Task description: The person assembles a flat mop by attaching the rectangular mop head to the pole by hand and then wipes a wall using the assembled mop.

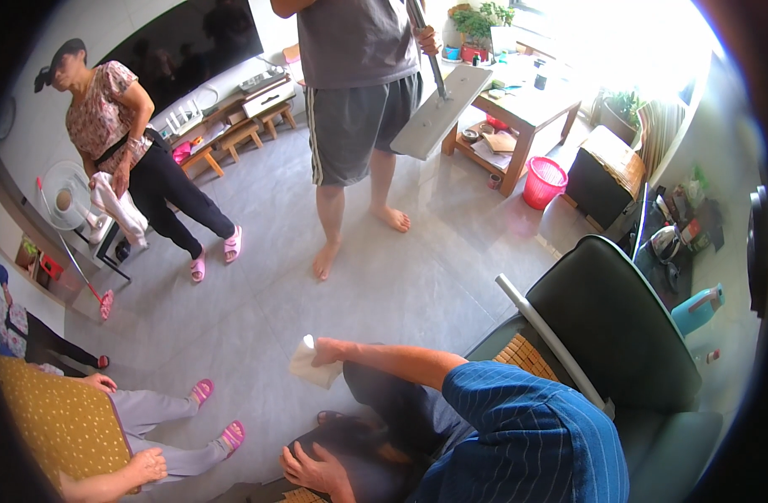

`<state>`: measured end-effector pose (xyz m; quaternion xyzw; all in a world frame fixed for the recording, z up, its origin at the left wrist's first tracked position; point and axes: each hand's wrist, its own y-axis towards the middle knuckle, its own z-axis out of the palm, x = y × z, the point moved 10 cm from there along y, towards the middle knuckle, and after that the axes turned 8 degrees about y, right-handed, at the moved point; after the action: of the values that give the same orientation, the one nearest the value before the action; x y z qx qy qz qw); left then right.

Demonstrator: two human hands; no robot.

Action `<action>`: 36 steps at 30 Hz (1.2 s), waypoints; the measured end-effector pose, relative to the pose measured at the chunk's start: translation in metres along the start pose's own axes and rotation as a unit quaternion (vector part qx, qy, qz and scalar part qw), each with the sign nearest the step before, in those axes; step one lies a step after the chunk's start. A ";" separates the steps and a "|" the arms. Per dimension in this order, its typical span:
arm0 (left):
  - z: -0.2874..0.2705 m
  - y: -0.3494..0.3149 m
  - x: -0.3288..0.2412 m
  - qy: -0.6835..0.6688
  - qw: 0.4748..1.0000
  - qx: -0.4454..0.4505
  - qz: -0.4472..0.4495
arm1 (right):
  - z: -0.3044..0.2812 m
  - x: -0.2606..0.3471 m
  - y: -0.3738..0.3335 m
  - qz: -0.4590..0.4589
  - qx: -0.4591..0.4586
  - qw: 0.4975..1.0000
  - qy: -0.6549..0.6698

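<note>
I'm looking down on the grey tiled floor (384, 285), and I'll place everything from the black armchair (610, 318). Out from the armchair's front, toward the two seated people's pink slippers, the white cloth (310, 365) hangs just above the tiles, folded into a loose wad.

The right hand (327, 352) has it: fingers curled shut over the cloth's top edge, with most of the fabric drooping below and to the far side of the fist, away from the armchair. So the cloth sits under the grip, not inside the palm.

The left hand (317, 469) is nearer the armchair's lower corner, flat and spread on a dark-trousered knee, holding nothing.

My read: this looks like a low reach with the cloth. To do it well I'd bunch more fabric into the palm, brace on that knee, and mind the standing person's bare feet (359, 239) farther out from the armchair.
</note>
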<state>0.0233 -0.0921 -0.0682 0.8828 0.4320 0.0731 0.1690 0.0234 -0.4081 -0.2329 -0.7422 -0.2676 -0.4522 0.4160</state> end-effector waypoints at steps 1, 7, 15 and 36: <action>0.000 0.000 0.002 0.001 1.000 -0.001 -0.002 | 0.001 0.005 -0.001 -0.008 -0.001 1.000 0.007; -0.001 -0.001 0.003 -0.009 1.000 -0.027 -0.005 | 0.002 0.008 -0.002 -0.006 0.003 1.000 -0.010; 0.002 0.001 0.003 -0.005 1.000 -0.003 -0.005 | 0.000 0.007 -0.004 0.009 0.003 1.000 -0.014; 0.001 0.000 0.003 0.002 1.000 0.001 -0.002 | 0.001 0.010 -0.005 0.007 0.011 1.000 -0.028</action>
<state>0.0255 -0.0904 -0.0696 0.8821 0.4341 0.0741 0.1672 0.0241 -0.4045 -0.2220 -0.7517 -0.2792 -0.4251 0.4198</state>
